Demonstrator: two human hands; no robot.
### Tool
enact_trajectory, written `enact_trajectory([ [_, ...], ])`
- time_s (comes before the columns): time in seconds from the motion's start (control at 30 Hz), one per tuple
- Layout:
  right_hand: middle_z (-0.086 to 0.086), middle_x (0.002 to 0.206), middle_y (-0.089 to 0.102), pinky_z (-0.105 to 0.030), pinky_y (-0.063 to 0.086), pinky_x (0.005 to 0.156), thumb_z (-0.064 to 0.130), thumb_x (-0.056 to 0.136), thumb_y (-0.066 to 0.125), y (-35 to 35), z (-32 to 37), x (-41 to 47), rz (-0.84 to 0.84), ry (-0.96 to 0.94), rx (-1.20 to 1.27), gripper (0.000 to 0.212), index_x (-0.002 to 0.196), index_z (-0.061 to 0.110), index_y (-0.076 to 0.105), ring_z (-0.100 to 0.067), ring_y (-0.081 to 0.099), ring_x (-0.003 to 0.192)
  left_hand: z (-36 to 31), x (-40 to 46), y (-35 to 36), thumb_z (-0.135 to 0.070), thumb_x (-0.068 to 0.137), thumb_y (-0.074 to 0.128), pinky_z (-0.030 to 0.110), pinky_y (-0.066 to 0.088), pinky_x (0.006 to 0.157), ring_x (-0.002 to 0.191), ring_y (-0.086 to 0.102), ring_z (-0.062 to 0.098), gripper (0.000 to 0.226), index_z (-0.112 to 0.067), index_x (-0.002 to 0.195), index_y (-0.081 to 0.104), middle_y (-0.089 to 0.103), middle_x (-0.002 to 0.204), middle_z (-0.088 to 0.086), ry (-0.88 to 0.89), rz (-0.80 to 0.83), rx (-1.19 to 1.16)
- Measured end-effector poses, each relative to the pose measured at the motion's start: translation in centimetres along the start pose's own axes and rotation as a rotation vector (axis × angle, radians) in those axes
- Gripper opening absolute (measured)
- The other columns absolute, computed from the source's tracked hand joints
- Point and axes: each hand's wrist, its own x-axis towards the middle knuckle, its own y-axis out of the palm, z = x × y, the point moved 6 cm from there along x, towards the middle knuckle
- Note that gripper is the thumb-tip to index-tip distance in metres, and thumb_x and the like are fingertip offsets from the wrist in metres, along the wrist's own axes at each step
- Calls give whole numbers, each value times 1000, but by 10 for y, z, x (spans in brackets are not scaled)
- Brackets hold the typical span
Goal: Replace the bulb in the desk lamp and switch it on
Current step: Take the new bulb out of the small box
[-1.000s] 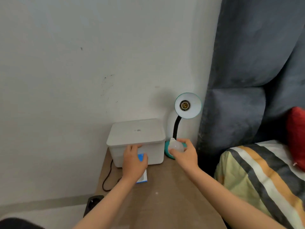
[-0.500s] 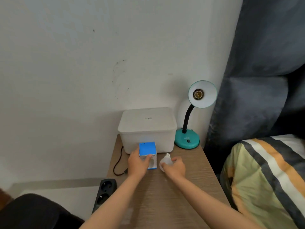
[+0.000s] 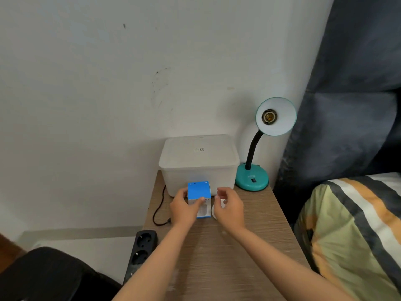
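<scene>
The teal desk lamp (image 3: 251, 180) stands at the back right of the wooden bedside table (image 3: 227, 257). Its shade (image 3: 282, 124) faces me and the socket (image 3: 269, 116) holds no bulb. My left hand (image 3: 184, 208) grips a blue and white bulb box (image 3: 199, 191), upright in front of the white container. A white bulb (image 3: 213, 211) lies on the table just right of the box, mostly hidden under my right hand (image 3: 229, 208). That hand hovers over it with fingers apart and curled, not clasping it.
A lidded white plastic container (image 3: 198, 161) sits against the wall left of the lamp. A black cable (image 3: 158, 210) hangs over the table's left edge above a black power strip (image 3: 143, 246) on the floor. A striped blanket (image 3: 358, 224) and dark curtain (image 3: 347, 105) border the right.
My right hand carried the bulb from beside the lamp base to the table next to the box and loosened its fingers. My left hand tipped the blue box upright.
</scene>
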Motion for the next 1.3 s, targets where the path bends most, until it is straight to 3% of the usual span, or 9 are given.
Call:
enact_trajectory([
  [0.07, -5, 112, 62, -10, 40, 74, 10, 87, 56, 5, 1, 6, 68, 61, -2, 29, 117, 9, 57, -10, 56, 94, 0, 1, -1, -27, 70, 80, 23, 45, 74, 98, 60, 15, 47, -15, 109, 58, 66, 109, 2, -1, -4, 5],
  [0.23, -11, 119, 63, -21, 43, 83, 6, 88, 55, 18, 0, 13, 248, 256, 26, 33, 121, 4, 57, -17, 58, 101, -1, 4, -3, -27, 68, 82, 25, 44, 73, 92, 57, 13, 47, -15, 105, 55, 64, 109, 3, -48, 3, 5],
  [0.6, -7, 111, 65, -23, 47, 82, 6, 85, 59, 19, 6, 11, 315, 243, 65, 31, 116, 8, 59, -12, 57, 97, -5, -1, -11, -22, 69, 82, 25, 43, 79, 98, 55, 10, 50, -21, 107, 49, 59, 108, -4, -1, 54, -78],
  [0.8, -6, 108, 66, -10, 41, 62, 5, 84, 59, 20, 6, 3, 326, 250, 91, 28, 112, 10, 61, -9, 57, 90, -8, -7, -18, -21, 68, 82, 26, 42, 83, 99, 52, 8, 50, -28, 103, 47, 55, 104, -11, 45, 80, -74],
  [0.97, -2, 104, 66, -10, 42, 63, 7, 83, 62, 21, 9, -2, 339, 225, 99, 30, 113, 10, 60, -5, 58, 85, 0, -10, -17, -19, 69, 81, 26, 43, 80, 101, 53, 12, 51, -21, 107, 49, 56, 109, -4, -3, 80, -106],
  [1.3, -4, 109, 66, -13, 45, 70, 10, 82, 65, 23, 11, -5, 365, 211, 127, 34, 115, 10, 59, -6, 59, 88, 6, -7, -19, -16, 71, 79, 37, 51, 92, 111, 53, 13, 54, -33, 110, 46, 54, 115, -7, 42, 136, -110],
])
